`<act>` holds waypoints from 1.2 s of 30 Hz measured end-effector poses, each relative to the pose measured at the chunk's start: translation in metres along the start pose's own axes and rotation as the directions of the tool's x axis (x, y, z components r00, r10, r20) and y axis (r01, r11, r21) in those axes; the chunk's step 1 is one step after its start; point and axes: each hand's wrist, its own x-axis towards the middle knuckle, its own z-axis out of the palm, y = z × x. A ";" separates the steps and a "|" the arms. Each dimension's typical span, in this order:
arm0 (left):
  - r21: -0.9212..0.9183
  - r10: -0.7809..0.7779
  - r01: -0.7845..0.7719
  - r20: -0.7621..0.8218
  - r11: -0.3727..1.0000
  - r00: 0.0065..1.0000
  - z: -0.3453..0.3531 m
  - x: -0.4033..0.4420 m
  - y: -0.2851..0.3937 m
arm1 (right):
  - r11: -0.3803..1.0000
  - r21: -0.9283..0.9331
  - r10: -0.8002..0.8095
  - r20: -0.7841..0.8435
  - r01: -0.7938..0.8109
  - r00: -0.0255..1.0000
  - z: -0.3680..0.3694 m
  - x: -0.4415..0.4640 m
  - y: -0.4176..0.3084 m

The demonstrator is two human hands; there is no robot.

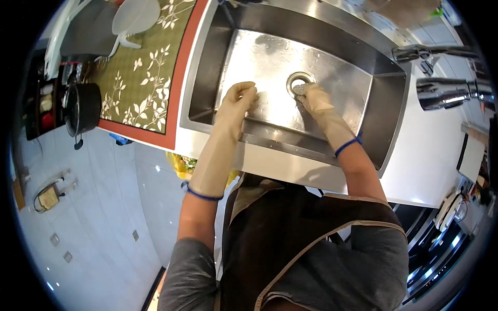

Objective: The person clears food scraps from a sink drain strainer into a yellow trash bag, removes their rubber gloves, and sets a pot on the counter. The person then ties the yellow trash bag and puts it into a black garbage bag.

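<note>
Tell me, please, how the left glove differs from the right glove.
The left glove stops short of the drain; the right glove reaches it. The left glove curls with nothing visible in it; the right glove has a small grey piece at its tip. Both are beige with blue cuff edges.

Left hand [240, 101] half-curled, right [315, 100] apparently pinched

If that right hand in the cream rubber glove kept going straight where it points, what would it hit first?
Probably the round, shiny metal drain in the silver steel sink. The right hand points at its edge; depth is unclear, so they may already touch.
</note>
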 end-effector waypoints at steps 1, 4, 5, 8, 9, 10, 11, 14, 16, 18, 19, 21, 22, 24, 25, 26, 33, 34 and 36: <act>-0.038 0.028 -0.029 -0.033 0.999 0.999 -0.012 -0.018 0.008 | 0.923 0.379 0.056 0.018 -0.059 0.998 -0.007 -0.003 -0.018; -0.096 0.048 -0.063 -0.153 0.993 0.987 -0.049 -0.066 0.018 | 0.239 0.968 0.122 0.051 -0.079 0.991 -0.031 -0.024 -0.078; -0.099 0.037 -0.059 -0.208 0.993 0.977 -0.061 -0.082 0.016 | 0.140 0.988 0.091 0.057 -0.069 0.994 -0.045 -0.036 -0.101; 0.019 0.033 -0.028 -0.325 0.999 0.945 -0.095 -0.127 -0.003 | 0.757 0.653 -0.122 0.097 0.029 0.988 -0.109 -0.084 -0.182; -0.124 0.032 -0.086 -0.385 0.989 0.922 -0.092 -0.147 0.001 | 0.739 0.672 -0.125 0.083 0.037 0.989 -0.100 -0.094 -0.200; -0.038 0.073 -0.103 -0.469 0.994 0.880 -0.095 -0.162 -0.007 | 0.721 0.692 -0.127 0.071 0.043 0.989 -0.088 -0.103 -0.218; 0.049 0.119 -0.109 -0.480 0.993 0.869 -0.102 -0.176 -0.027 | 0.699 0.713 -0.198 0.121 0.054 0.973 -0.073 -0.109 -0.232; 0.337 0.466 -0.342 -0.429 0.877 0.774 -0.117 -0.202 -0.058 | 0.725 0.673 -0.266 0.079 0.145 0.961 -0.022 -0.132 -0.278; 0.506 0.722 -0.541 -0.286 0.672 0.630 -0.123 -0.205 -0.077 | 0.654 0.721 -0.296 -0.036 0.231 0.954 0.036 -0.138 -0.289; 0.612 0.787 -0.574 -0.135 0.544 0.601 -0.136 -0.189 -0.103 | 0.592 0.744 -0.293 -0.160 0.311 0.942 0.066 -0.140 -0.298; 0.600 0.790 -0.583 -0.143 0.548 0.596 -0.144 -0.180 -0.112 | 0.702 0.645 -0.297 -0.122 0.304 0.947 0.071 -0.141 -0.301; -0.766 -0.127 -0.156 -0.296 0.624 0.947 -0.162 -0.153 -0.124 | 0.905 0.352 -0.251 -0.007 0.238 0.968 0.070 -0.143 -0.311; -0.717 -0.275 -0.121 -0.411 0.687 0.869 -0.173 -0.140 -0.125 | 0.911 0.335 -0.257 0.003 0.241 0.966 0.066 -0.147 -0.315; -0.675 -0.402 -0.069 -0.515 0.735 0.757 -0.188 -0.121 -0.137 | 0.934 0.330 -0.147 0.005 0.137 0.989 0.062 -0.152 -0.324; -0.419 -0.128 -0.231 -0.671 0.878 0.731 -0.191 -0.116 -0.143 | 0.947 0.301 -0.127 0.015 0.117 0.992 0.068 -0.150 -0.323; -0.258 0.038 -0.256 -0.632 0.931 0.774 -0.194 -0.118 -0.152 | 0.948 0.297 -0.121 0.013 0.112 0.993 0.073 -0.151 -0.321; -0.052 0.038 -0.050 -0.214 0.997 0.976 -0.220 -0.123 -0.156 | 0.757 0.582 -0.146 -0.294 0.298 0.945 0.083 -0.155 -0.328; -0.422 -0.168 0.081 -0.174 0.903 0.970 -0.225 -0.126 -0.145 | 0.604 0.792 -0.067 -0.064 0.092 0.996 0.079 -0.158 -0.327; -0.604 -0.058 0.003 -0.072 0.797 0.996 -0.231 -0.146 -0.128 | 0.396 0.906 -0.027 0.174 -0.149 0.984 0.066 -0.165 -0.325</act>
